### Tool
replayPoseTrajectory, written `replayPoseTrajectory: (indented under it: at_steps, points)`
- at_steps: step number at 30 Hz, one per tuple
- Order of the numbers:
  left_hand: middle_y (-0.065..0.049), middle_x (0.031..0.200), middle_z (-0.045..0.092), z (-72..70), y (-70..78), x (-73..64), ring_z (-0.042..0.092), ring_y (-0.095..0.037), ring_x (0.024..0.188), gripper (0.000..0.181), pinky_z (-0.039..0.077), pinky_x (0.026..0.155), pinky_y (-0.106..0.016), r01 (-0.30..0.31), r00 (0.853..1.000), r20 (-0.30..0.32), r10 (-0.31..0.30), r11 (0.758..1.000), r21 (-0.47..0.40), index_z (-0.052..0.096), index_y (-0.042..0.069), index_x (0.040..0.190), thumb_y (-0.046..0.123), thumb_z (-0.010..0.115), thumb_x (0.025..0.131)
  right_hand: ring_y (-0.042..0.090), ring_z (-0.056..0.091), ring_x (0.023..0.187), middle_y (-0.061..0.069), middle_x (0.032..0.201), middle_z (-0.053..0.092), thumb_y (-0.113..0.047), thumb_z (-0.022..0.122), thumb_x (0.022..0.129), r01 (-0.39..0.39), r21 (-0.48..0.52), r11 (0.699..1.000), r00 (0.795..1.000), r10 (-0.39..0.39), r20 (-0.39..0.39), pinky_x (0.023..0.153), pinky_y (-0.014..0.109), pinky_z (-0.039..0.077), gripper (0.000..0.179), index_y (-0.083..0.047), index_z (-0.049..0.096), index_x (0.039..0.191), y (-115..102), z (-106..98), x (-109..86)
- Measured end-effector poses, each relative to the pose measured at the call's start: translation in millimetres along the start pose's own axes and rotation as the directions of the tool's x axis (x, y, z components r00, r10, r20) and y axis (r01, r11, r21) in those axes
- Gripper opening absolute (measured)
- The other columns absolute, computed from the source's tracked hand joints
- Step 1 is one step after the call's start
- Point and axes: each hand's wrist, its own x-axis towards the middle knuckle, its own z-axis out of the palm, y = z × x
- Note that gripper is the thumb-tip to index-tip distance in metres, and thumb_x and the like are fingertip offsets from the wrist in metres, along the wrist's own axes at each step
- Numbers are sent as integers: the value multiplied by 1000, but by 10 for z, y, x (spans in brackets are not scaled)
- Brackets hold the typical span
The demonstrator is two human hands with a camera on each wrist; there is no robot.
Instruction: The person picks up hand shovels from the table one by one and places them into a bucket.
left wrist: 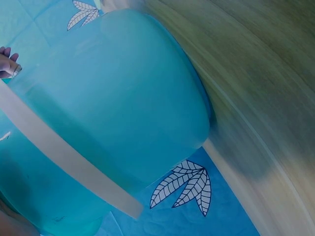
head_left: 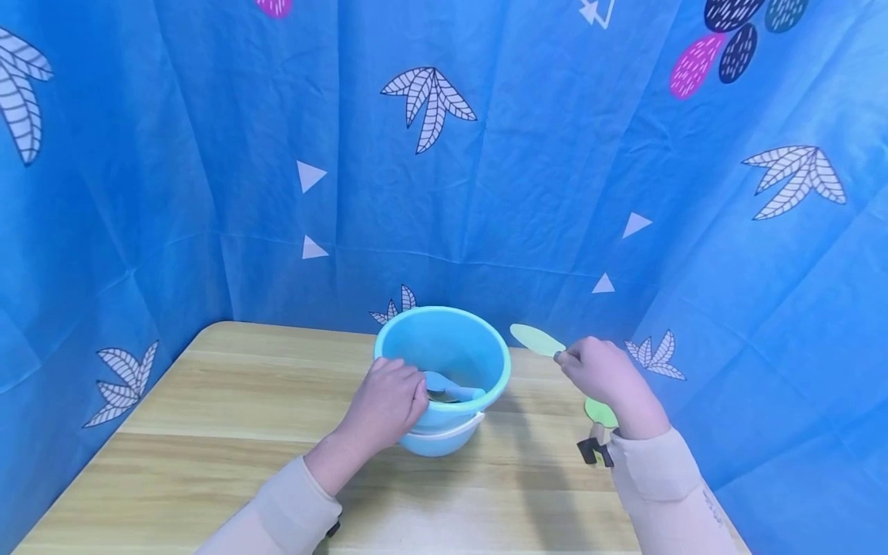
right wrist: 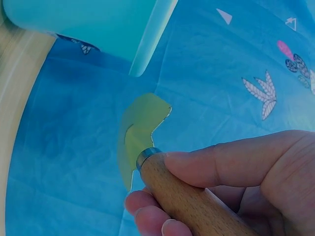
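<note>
A light blue bucket stands upright on the table, its white handle hanging down the near side. My left hand grips the near-left rim of the bucket. Inside lies a light blue plastic tool with a darker thing under it, mostly hidden. To the right of the bucket, my right hand holds a garden trowel in the air. In the right wrist view, the thumb and fingers wrap its wooden handle below a metal collar. Its green blade points away from the hand, apart from the bucket.
A round green piece with a wood-coloured part lies beyond my right wrist, partly hidden by it. A black bracket-like thing shows beside the sleeve. The wooden table ends at a blue patterned curtain behind and on both sides.
</note>
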Motion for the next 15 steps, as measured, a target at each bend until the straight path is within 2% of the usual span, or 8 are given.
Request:
replayPoseTrajectory:
  at_steps: [4,9,12,15]
  points:
    - [12,64,41,-4,-3,1,38,-12,69,25,35,73,-33,3,1000,16,-3,1000,-1,48,22,70,19,50,95,14,24,50,-3,56,25,-23,52,102,5,-2,1000,1000,-5,-6,54,33,33,44,-18,34,62,-56,-16,-13]
    - [11,65,42,-30,6,0,38,-13,69,27,35,72,-34,-3,1000,25,3,1000,-3,48,22,70,22,43,96,14,27,50,-2,57,28,-25,53,103,1,-2,1000,1000,-1,-7,53,33,34,43,-17,39,63,-129,-30,-40]
    - [11,65,43,-37,7,2,38,-13,69,27,35,72,-33,-7,1000,25,7,1000,-3,47,22,70,23,41,97,15,30,49,-2,57,30,-25,53,102,4,6,1000,1000,-4,-5,53,33,34,40,-15,46,64,-186,-37,-53]
    - [11,66,44,-47,3,1,38,-13,69,28,35,72,-33,-8,1000,28,8,1000,-1,48,22,70,24,40,97,15,32,49,-1,58,33,-25,53,102,1,17,1000,1000,-1,10,52,34,34,32,-12,60,73,-249,-50,-54]
